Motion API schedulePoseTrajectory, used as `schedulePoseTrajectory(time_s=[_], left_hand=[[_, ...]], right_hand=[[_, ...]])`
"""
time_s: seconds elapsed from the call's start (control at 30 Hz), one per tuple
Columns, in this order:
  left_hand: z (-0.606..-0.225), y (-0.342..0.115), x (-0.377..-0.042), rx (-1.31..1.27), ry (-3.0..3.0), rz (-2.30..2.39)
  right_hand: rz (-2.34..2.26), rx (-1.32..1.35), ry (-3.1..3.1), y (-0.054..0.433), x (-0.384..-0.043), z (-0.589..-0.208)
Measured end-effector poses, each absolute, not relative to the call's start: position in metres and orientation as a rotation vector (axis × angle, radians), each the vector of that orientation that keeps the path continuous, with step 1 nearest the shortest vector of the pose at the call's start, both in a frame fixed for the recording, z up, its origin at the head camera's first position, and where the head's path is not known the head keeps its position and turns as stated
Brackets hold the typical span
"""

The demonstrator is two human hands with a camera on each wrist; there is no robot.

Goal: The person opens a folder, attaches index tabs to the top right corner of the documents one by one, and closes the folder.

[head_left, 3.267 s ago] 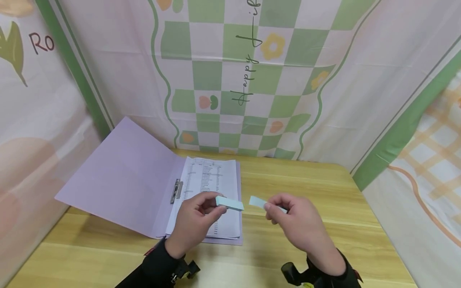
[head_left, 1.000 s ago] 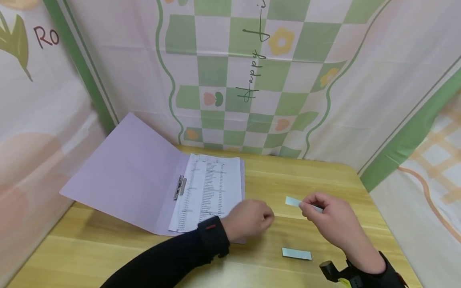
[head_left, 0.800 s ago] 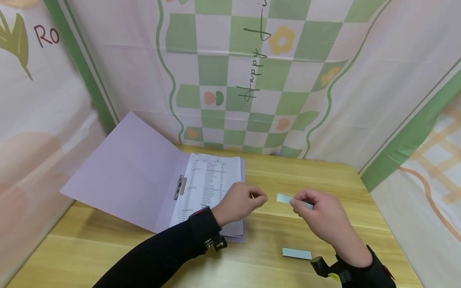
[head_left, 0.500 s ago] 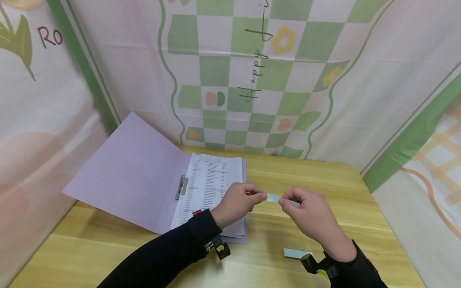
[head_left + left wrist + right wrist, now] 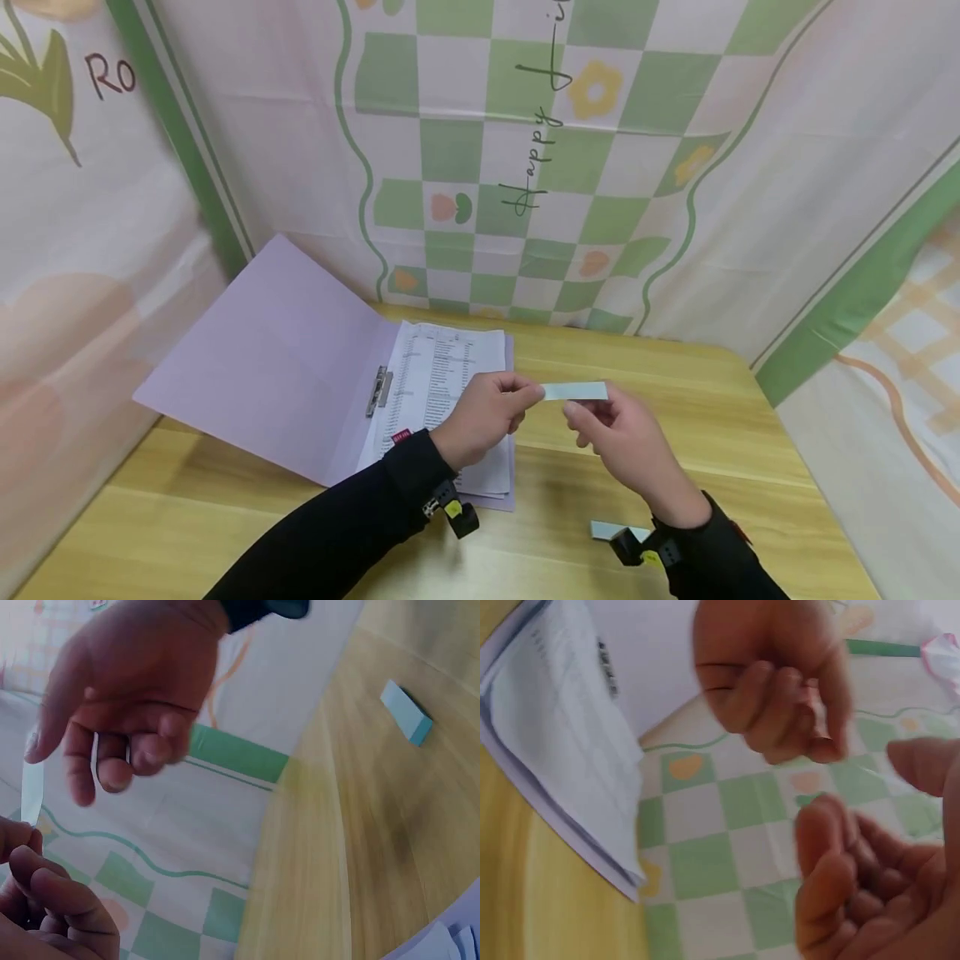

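Status: mid-job, my read. Done: one pale blue-green strip (image 5: 576,391) is separate from the pad (image 5: 604,529) and held in the air above the surface (image 5: 637,354), just right of the open folder (image 5: 262,358). Pad lies near, on the surface, partly hidden by the right wrist camera (image 5: 626,547). Remaining: strip isn't set down anywhere; none seen on the printed sheets (image 5: 431,358), but the left hand (image 5: 483,421) hides part of them.

Left grip: pinching the strip's left end. Right hand (image 5: 630,437): grip loose, index finger at the strip's right end, thumb clear; can't tell if it touches.

Strip: long axis left-right, about level, broad face showing in head view. Pad's long axis similar, right end slightly nearer.
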State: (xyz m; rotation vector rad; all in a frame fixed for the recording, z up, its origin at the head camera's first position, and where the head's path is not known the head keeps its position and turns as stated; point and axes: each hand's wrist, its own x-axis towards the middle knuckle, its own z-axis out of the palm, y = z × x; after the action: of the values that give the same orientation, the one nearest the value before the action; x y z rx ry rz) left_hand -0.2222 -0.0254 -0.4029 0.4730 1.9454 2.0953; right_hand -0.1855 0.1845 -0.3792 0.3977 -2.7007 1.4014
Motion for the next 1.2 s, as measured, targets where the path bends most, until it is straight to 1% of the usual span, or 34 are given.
schedulePoseTrajectory(time_s=[0.23,0.43,0.63,0.83,0.93,1.03,1.2], left_hand=[[-0.402,-0.035,-0.236,0.445,2.057,1.974],[-0.390,-0.046,-0.272,0.373,2.299,1.677],[-0.377,-0.050,-0.323,0.324,2.433,1.439],[-0.387,-0.044,-0.375,0.196,2.547,1.269],[-0.395,-0.042,-0.393,0.108,2.560,1.207],[-0.402,-0.041,-0.406,0.085,2.580,1.152],[-0.416,-0.043,-0.426,0.060,2.579,1.114]], right_hand=[[1.360,0.431,-2.682,0.173,-0.211,-0.385],[1.283,0.467,-2.771,0.163,-0.252,-0.380],[1.515,0.277,-2.869,0.151,-0.304,-0.381],[1.838,0.108,-2.852,0.140,-0.354,-0.392],[1.913,0.007,-2.854,0.135,-0.371,-0.400],[1.922,-0.078,-2.857,0.131,-0.383,-0.409],[1.862,-0.116,-2.842,0.123,-0.401,-0.424]])
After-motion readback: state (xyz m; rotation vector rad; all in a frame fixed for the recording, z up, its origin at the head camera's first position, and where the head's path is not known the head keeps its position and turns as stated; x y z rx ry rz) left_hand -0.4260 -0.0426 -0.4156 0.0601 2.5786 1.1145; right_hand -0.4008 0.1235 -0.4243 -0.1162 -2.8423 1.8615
